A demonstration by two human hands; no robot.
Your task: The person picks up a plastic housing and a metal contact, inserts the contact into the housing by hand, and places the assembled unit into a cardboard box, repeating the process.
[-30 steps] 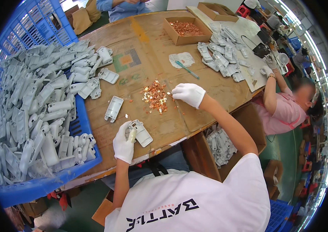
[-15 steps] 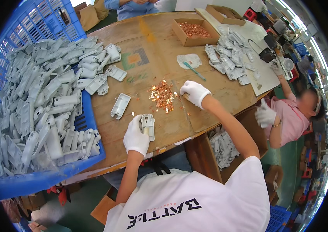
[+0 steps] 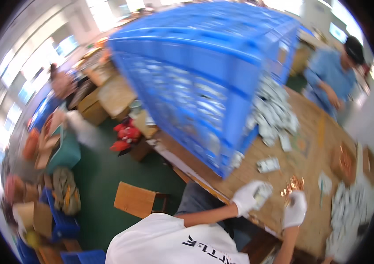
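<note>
My left hand point(image 3: 245, 198), in a white glove, is closed around a pale grey plastic housing point(image 3: 262, 195) at the table's near edge. My right hand point(image 3: 295, 211), also gloved in white, is at the near side of a small heap of shiny copper pieces point(image 3: 293, 185). Its fingertips reach the heap, but blur hides how they are set. Another grey plastic housing point(image 3: 268, 165) lies on the brown table point(image 3: 312, 154), beyond my left hand.
A big blue plastic crate point(image 3: 173, 66) of grey housings stands on the table to the left, with more housings point(image 3: 275, 110) heaped beside it. At right are a cardboard box of copper pieces point(image 3: 343, 163) and more housings point(image 3: 347, 207). Someone in blue point(image 3: 332, 72) sits across; a wooden stool point(image 3: 136, 199) stands left.
The view has swung left, bringing the crate's outer side and the floor into sight. My right hand has moved in to the copper heap. The housing is still in my left hand.
</note>
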